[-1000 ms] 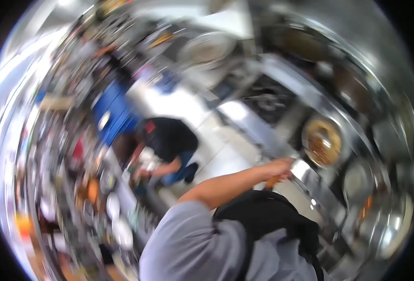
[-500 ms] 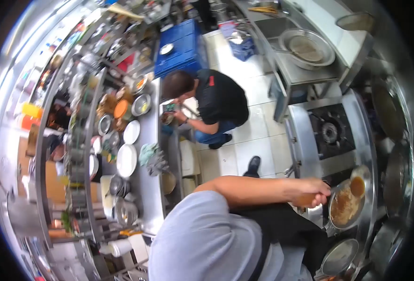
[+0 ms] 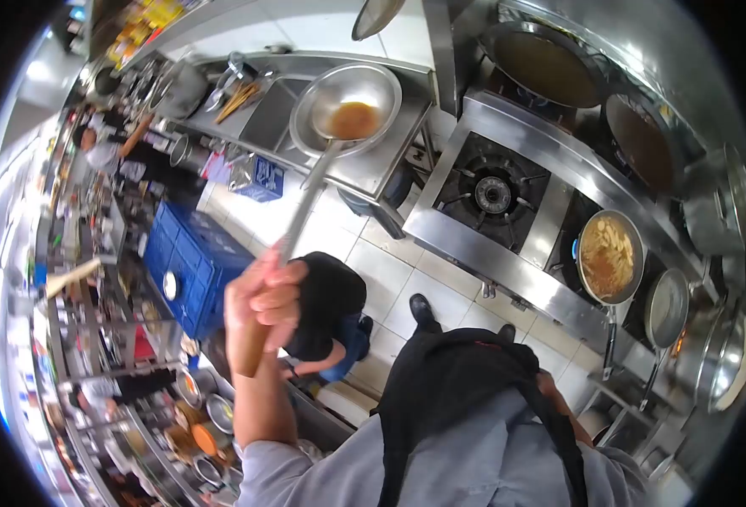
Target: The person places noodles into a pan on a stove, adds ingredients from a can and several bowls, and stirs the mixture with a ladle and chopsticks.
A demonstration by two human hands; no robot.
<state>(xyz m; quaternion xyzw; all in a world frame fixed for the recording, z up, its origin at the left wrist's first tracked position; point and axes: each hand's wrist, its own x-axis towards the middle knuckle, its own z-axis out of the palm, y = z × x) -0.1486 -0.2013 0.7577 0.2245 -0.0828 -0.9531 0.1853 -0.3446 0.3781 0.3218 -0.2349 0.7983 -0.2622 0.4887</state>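
My left hand [image 3: 263,300] is closed around the handle of a long ladle [image 3: 310,198], whose wooden end sticks out below my fist. Brown sauce [image 3: 354,121] shows at the ladle's head, which overlaps a wide metal bowl [image 3: 305,127] on the steel counter. On the stove sits a frying pan [image 3: 610,314] of pale pieces [image 3: 607,253] in brown sauce, with a blue flame at its side. Part of my right hand [image 3: 549,389] shows beside my black apron; its fingers are hidden.
A bare burner [image 3: 493,194] lies left of the pan. A second pan [image 3: 667,308] and large dark woks [image 3: 542,63] surround the stove. Another person [image 3: 326,308] crouches beyond my left arm, near a blue chest [image 3: 191,262]. More people work at the far left.
My left hand has swung the ladle from over the frying pan to the metal bowl on the counter. The view has turned toward the stove. The crouching person's head is now mostly hidden.
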